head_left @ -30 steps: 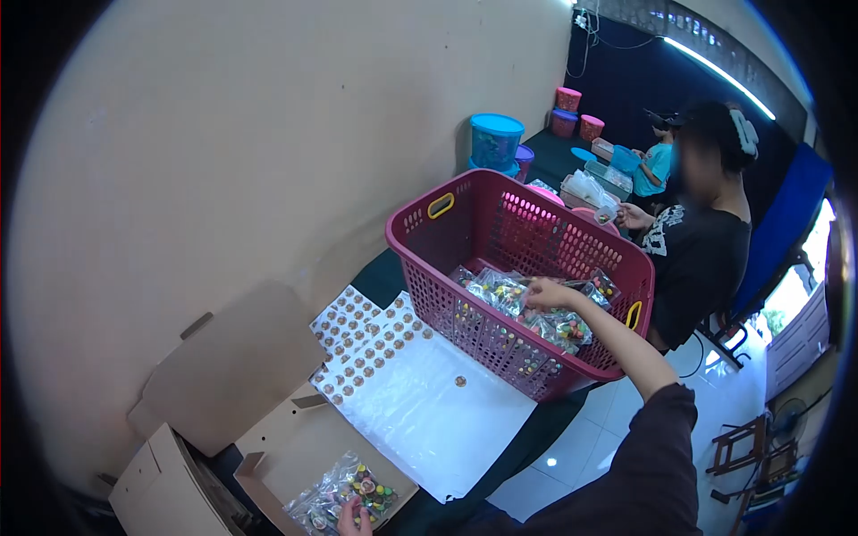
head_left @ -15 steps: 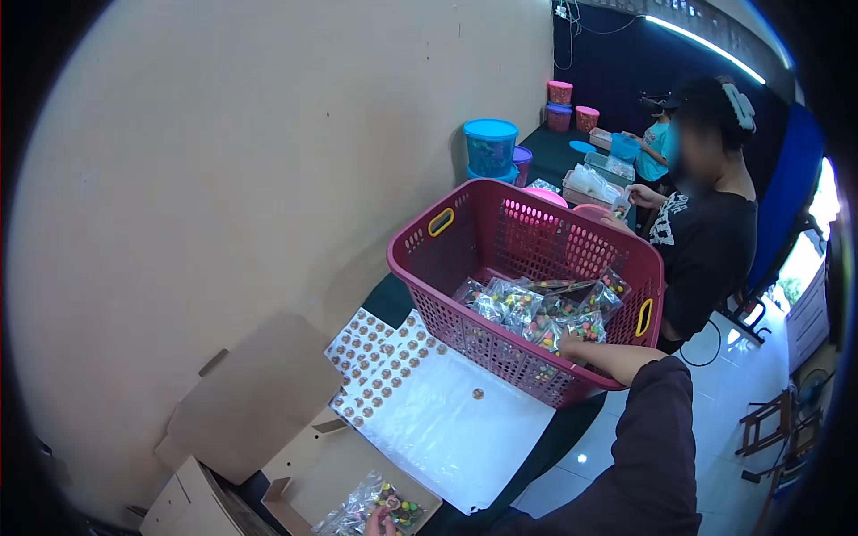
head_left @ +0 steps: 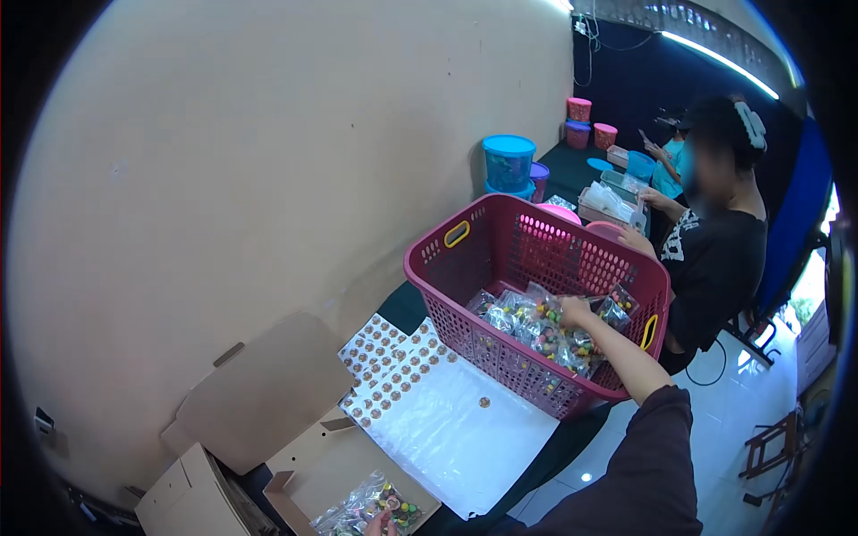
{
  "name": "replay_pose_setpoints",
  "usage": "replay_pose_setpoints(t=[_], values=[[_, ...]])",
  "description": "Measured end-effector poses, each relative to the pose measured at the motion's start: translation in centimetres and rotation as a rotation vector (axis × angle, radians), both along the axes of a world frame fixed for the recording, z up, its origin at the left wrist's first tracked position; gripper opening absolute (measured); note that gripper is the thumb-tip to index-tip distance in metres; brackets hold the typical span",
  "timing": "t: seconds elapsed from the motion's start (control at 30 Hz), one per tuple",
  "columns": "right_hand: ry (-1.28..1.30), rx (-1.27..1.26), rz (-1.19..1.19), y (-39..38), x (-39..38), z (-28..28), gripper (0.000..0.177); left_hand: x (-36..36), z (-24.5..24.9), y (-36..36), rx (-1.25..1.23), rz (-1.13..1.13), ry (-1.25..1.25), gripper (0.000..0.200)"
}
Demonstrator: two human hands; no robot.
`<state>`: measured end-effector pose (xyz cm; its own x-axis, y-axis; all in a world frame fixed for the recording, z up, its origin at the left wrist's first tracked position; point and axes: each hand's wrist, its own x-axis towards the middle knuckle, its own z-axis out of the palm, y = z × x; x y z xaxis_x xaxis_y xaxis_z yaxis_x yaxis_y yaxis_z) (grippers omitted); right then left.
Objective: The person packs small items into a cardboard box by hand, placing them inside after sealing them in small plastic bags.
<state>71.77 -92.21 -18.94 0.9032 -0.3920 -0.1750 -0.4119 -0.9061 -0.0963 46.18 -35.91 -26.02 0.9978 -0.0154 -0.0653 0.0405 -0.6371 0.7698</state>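
Okay, head view only.

Right hand [head_left: 575, 312] is down inside the red basket [head_left: 444, 299], on top of the pile of candy packets [head_left: 523, 320]. Half a second back it sat at the near rim, off the pile; now it has gone back in toward the middle. Fingers are curled down onto the plastic. Can't tell whether they have pinched a packet or are just resting on it. Nothing is lifted clear of the pile.

Left hand [head_left: 381, 527] is cut off by the bottom edge, only the fingertips show. They touch the packet [head_left: 374, 507] lying in the open cardboard box [head_left: 308, 451], same spot as in the earlier frames. Grip can't be read.

My read: the right hand is still sorting through the basket, with one packet sitting in the box under the left.

Between box and basket lie the sticker sheets [head_left: 382, 364] and a clear plastic sheet [head_left: 447, 429], flat on the table, one loose sticker on the plastic.

Another person [head_left: 715, 255] works at the far side of the basket, their hands near the tubs beyond it, well apart from ours.
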Motion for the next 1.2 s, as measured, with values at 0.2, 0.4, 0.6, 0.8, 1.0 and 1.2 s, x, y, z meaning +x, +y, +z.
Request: replay_pose_setpoints(t=[0.2,0.4,0.6,0.8,1.0,1.2], values=[[-0.542,0.253,0.308,0.9,-0.8,8.6,0.026,-0.2,0.1,-0.6,0.098,-0.035,-0.06,0.028],[-0.899,1.277,0.508,16.6,-9.9,20.3,0.037,-0.2,2.8,-2.6,-0.106,-0.081,-0.078,0.028],[0.025,2.171,0.006,26.6,-16.4,9.7,0.033,0.3,5.0,-4.4,-0.828,-0.006,0.101,0.03],[0.413,2.24,-0.196,34.6,-21.5,7.8,0.032,0.5,9.1,-3.6,-1.105,0.091,0.156,0.049],[0.124,1.981,0.237,37.1,-22.4,6.7,0.037,-0.6,11.6,-1.9,-0.924,-0.082,0.226,0.04],[0.148,1.952,0.29,37.7,-21.1,6.3,0.033,-0.5,11.5,-2.5,-0.982,0.065,0.192,0.025]])
